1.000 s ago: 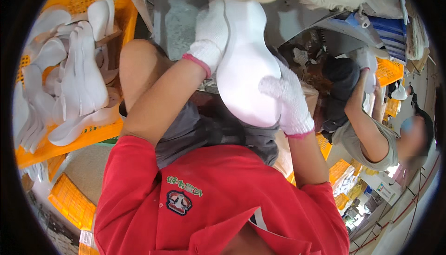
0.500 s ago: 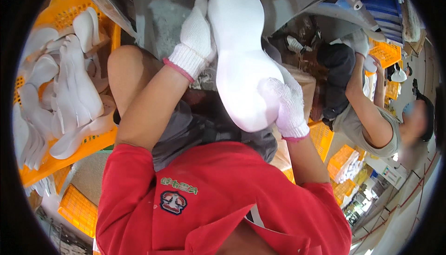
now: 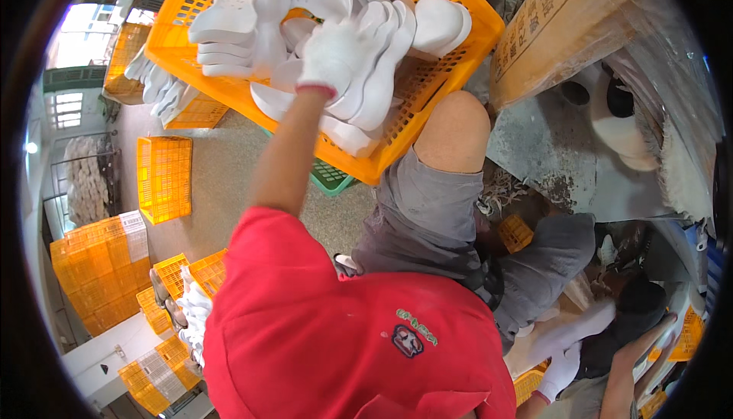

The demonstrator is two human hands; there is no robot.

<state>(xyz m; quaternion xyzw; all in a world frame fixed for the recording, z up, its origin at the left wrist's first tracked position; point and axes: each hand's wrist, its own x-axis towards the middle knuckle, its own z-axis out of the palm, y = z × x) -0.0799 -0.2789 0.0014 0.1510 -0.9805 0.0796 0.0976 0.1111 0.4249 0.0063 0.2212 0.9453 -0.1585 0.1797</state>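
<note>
White foam shoe soles heaped in an orange mesh crate at the far side, propped against the bare knee; left hand in a white knit glove, reached up and away from the body, laid flat on top of the pile, fingers spread and lightly curled over one sole, touching but not clearly closed round it. Long axes of the topmost soles running mostly near-to-far, fanned out from the gloved fingertips toward the crate's far right rim, so directly under and just beyond the left palm. Right hand low at the near right, also gloved, well apart from the crate, fingers wrapped about the end of a pale sole held by the lap; far less near to the crate than the left. To the far right, a brown cardboard box tilted under clear plastic wrap, dark print on its face. At the left, on the grey floor, stacked orange crates, one lone orange crate standing by itself, a green basket tucked just under the main crate. Red cap with a small round embroidered badge filling the near foreground
</note>
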